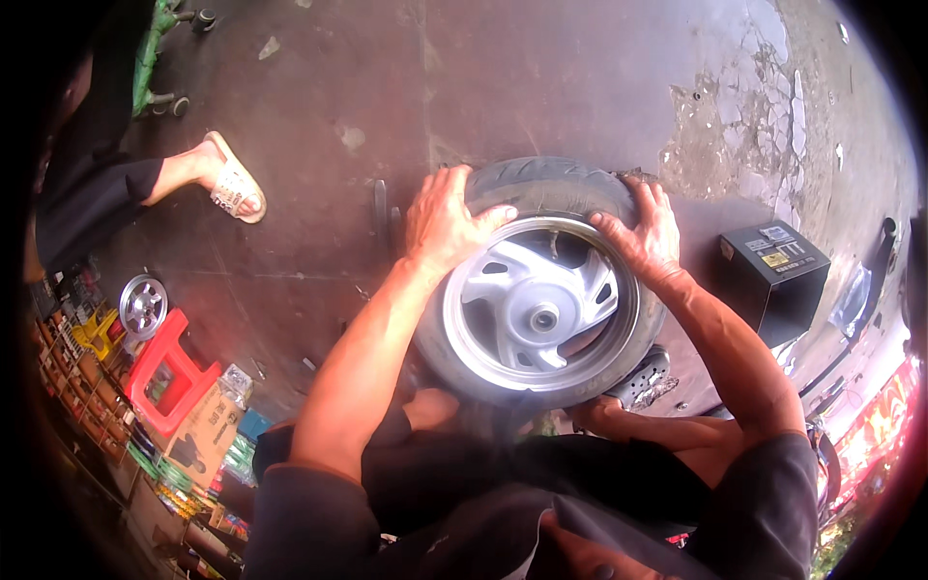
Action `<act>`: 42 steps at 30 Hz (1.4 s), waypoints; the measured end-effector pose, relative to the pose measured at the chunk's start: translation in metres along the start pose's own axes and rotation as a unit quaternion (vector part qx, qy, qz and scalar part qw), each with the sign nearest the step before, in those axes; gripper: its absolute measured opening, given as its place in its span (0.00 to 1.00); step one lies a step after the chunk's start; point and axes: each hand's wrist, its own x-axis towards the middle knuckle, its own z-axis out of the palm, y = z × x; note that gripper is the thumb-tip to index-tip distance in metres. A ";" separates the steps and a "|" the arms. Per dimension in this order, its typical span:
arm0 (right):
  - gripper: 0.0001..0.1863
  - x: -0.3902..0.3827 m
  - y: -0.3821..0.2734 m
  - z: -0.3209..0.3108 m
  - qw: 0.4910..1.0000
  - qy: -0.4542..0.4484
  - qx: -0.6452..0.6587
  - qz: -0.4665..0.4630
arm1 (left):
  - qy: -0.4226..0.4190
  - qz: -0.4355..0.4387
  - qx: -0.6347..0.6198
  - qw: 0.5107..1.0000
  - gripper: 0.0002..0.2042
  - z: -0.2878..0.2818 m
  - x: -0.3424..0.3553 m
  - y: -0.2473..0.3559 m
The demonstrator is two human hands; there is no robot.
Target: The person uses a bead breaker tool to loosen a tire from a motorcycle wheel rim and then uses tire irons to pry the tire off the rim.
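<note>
So the tyre (541, 184)'s already around the silver wheel (527, 298), dead ahead at 12 o'clock; left hand (445, 227) grips it at 10, right hand (643, 237) at 2. Can't tell if it's fully seated.

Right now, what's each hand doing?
Left hand: holding the tire at its upper left, thumb near the silver wheel.
Right hand: holding the same tire at its upper right.

The tyre (546, 188) looks like dull rubber with grooves. The wheel (527, 303) inside it is smooth metal with a soft shine. The floor (319, 87) is mostly smooth, with a rough, crumbly patch (725, 126). The red stool (147, 372) is shiny plastic. The brown cardboard (205, 435) is dull. The dark sleeve (764, 507) is matt cloth.
</note>
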 end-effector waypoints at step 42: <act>0.25 -0.090 0.025 0.066 0.949 0.255 -0.048 0.179 | 0.310 -0.305 -0.147 0.888 0.32 0.081 -0.165 -0.085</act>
